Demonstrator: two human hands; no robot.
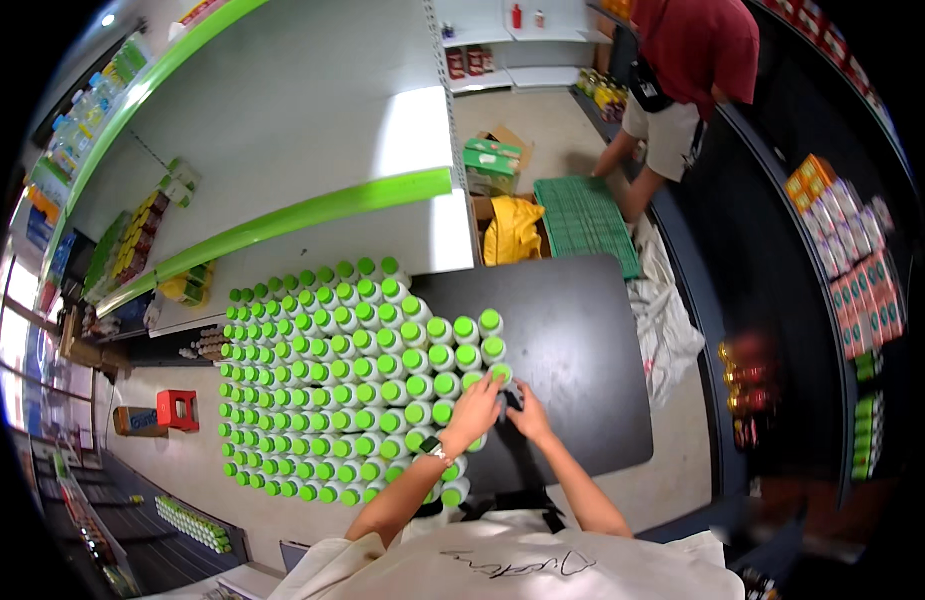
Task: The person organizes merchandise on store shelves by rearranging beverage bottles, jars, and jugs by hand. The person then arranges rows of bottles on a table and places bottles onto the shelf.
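Rows of white bottles with green caps (342,367) stand upright and packed together on a black table (560,330). My left hand (474,411), with a watch (431,446) on its wrist, reaches over the right edge of the rows. Its fingertips touch the green cap of an outer bottle (501,373); whether they grip it is hard to see. Just to the right, my right hand (531,414) is close to the same bottle, low over the tabletop. Its fingers are apart, and I see nothing held in them.
White shelving with green edge strips (320,214) borders the table's far side. Beyond the table, another person (695,67) bends by a green plastic crate (586,217), near a yellow bag (513,231). Dark shelves with goods (867,300) line the right. A red stool (177,409) stands left.
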